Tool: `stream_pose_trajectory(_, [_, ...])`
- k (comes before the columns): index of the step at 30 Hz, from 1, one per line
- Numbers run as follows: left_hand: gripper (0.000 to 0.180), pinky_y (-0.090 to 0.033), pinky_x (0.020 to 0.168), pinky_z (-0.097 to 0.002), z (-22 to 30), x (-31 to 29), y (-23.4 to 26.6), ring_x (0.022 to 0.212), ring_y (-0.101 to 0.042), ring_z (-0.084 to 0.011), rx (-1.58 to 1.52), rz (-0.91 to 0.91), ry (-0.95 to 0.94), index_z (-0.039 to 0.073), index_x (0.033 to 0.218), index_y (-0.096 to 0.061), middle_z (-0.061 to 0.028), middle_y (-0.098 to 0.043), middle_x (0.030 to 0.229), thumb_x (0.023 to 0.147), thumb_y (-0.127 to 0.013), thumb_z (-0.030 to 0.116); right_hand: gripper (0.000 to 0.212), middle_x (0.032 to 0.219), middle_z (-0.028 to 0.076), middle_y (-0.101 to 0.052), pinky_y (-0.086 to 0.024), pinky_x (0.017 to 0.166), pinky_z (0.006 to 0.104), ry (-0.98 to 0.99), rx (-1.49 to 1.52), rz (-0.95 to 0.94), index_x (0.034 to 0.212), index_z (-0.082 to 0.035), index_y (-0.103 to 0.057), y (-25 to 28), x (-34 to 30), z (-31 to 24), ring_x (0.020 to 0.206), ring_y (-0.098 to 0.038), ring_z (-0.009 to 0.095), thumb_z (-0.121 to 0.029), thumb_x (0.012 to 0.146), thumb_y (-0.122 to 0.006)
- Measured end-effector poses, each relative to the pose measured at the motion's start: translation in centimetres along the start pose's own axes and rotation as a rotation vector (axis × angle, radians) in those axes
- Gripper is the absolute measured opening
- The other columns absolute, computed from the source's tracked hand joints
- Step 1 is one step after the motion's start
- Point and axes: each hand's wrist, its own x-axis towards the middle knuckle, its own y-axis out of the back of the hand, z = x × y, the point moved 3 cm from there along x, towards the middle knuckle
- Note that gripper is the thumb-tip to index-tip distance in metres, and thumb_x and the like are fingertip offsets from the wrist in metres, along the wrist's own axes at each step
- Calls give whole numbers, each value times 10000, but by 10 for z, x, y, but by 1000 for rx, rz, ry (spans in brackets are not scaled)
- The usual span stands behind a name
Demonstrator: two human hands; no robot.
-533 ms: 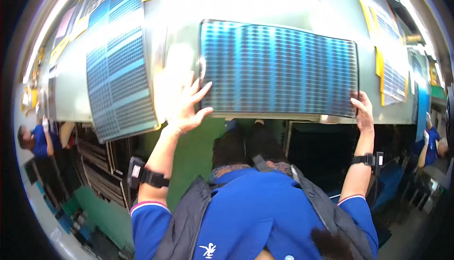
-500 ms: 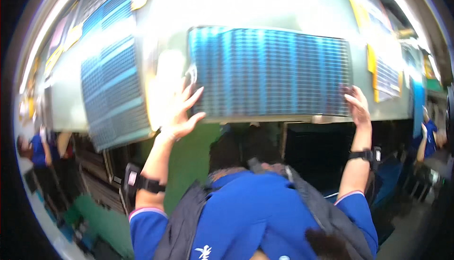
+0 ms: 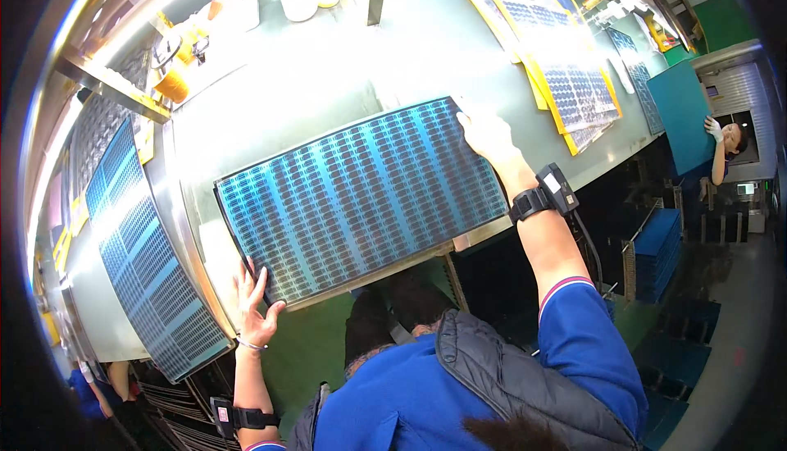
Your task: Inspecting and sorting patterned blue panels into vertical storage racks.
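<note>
Blue patterned panel [image 3: 361,197]: this lay tilted, its 2 o'clock end farther from the person, on the pale bench [image 3: 402,53], with its near long side close to the bench's front edge. Clock directions were taken from the panel's middle.

Hazards. The corner between 7 and 8 o'clock was the likeliest to slip off the bench, since it lay at the front edge; uneven pressure from the two hands could have turned the panel about its middle. A swing toward 9 o'clock could have brought it against the second blue panel [image 3: 156,254]; a push toward 2 o'clock could have caught the yellow-edged sheets [image 3: 574,90]. Bare fingertips on the printed face could have left marks or scratches.

Grip. The left hand [image 3: 256,320] was spread, thumb well apart from the fingers, and met the panel's edge between 7 and 8 o'clock; no firm pinch was evident. The right hand [image 3: 492,135] touched the corner at 2 o'clock with fingers bent; whether it pinched the panel or merely pressed it could not be told, as the underside was hidden.
</note>
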Motion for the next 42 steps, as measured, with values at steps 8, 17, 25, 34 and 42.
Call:
stream_pose_trajectory(8, [746,-30,1120,-481,3,3,1,1394,-127,-326,15,-21,9,48,1334,-437,-195,-260,1459,663,-722,207,405,1086,165,-608,-445,888,412,-172,6,-176,1325,-255,-445,1,7,-2,1013,-573,339,-275,920,-440])
stream_pose_trajectory(17, [663,-35,1125,-475,7,-26,-3,1391,-165,-270,456,-84,57,36,1414,-266,-132,-219,1489,849,-538,251,450,1194,147,-520,-343,961,404,97,-246,199,1258,-85,-499,-20,5,-28,1099,-461,289,-200,823,-489])
stream_pose_trajectory(25, [532,-165,1106,-450,38,60,-9,1331,-271,-316,389,170,70,-40,1341,-337,-226,-310,1410,905,-458,238,461,1242,92,-489,-321,1003,394,39,-85,323,1288,-80,-481,-31,-6,-19,1137,-413,278,-197,843,-488])
stream_pose_trajectory(34, [476,-264,1070,-409,-9,152,-4,1263,-375,-337,485,382,132,-3,1303,-430,-198,-417,1353,899,-473,245,479,1243,97,-495,-307,994,407,212,48,293,1253,-65,-513,-26,-12,1,1153,-407,289,-297,838,-574])
stream_pose_trajectory(42, [506,-195,1101,-366,-30,145,-3,1327,-284,-270,499,431,150,30,1379,-327,-134,-330,1432,942,-382,280,925,1512,119,-109,-3,1124,468,121,275,-285,1368,-289,-404,15,-121,67,1399,-59,286,-577,564,-758])
